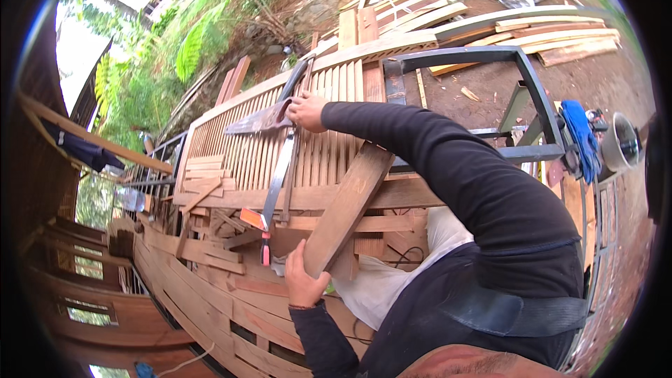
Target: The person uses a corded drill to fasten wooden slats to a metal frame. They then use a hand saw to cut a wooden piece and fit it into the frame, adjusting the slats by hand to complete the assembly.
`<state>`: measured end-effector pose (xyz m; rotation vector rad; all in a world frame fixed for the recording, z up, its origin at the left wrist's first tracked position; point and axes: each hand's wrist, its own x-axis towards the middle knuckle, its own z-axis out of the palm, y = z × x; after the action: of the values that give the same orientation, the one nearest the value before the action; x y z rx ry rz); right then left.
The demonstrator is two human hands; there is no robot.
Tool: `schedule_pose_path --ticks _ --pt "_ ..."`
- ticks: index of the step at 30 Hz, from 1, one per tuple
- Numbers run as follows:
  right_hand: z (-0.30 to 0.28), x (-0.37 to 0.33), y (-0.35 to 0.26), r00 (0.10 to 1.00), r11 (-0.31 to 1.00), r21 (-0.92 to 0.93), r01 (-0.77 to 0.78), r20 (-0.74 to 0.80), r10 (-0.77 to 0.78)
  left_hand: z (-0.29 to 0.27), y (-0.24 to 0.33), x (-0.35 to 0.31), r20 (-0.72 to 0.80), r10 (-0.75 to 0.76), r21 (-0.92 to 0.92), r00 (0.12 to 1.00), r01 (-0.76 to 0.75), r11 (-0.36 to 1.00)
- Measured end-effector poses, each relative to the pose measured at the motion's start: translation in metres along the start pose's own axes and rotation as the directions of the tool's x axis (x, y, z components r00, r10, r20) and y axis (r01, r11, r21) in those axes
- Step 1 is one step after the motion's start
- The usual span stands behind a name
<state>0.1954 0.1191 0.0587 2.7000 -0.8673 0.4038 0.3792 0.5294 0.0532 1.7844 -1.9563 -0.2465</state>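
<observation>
My left hand [304, 280] grips the near end of a thick brown wooden board [350, 213], thumb on one side and fingers on the other. The board slants away to the right, its far end beneath my right forearm. My right hand [306, 112] is closed around the handle end of a handsaw [259, 121], whose tapered, brownish blade points left over a slatted wooden panel [329, 161]. Between my hands a bar clamp [278, 180] with an orange jaw and a red-and-black handle lies across the panel's near rail.
Wood offcuts [203, 171] lie on the panel's left part. A dark metal frame [483, 56] stands at the right, with blue gloves [579, 136] and a bucket [619, 141] beyond. Long planks [553, 35] are stacked on the ground behind. More boards [210, 294] spread below left.
</observation>
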Motion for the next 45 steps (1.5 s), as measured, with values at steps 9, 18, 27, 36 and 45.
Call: schedule_pose_path --ticks 9,18,27,36,45 --pt "0.028 0.038 -0.006 0.996 0.997 -0.001 -0.076 -0.047 0.076 -0.013 -0.008 0.013 0.006 0.035 -0.011 0.999 -0.035 0.999" --pt "-0.059 -0.042 0.006 0.850 0.614 0.769 -0.177 -0.195 0.489 -0.004 -0.024 0.042 -0.016 0.106 -0.016 0.994 -0.106 0.994" --pt "-0.210 -0.337 -0.042 0.598 0.350 0.934 -0.069 -0.242 0.764 0.004 -0.013 0.075 0.108 0.139 0.147 0.984 -0.154 0.977" --pt "-0.172 -0.439 -0.130 0.450 0.346 0.913 -0.218 -0.220 0.865 0.088 0.124 0.171 0.082 0.336 0.050 0.938 -0.340 0.939" --pt "-0.180 -0.460 -0.152 0.591 0.192 0.917 -0.349 0.056 0.805 0.086 0.077 0.154 0.031 0.303 0.059 0.953 -0.304 0.951"
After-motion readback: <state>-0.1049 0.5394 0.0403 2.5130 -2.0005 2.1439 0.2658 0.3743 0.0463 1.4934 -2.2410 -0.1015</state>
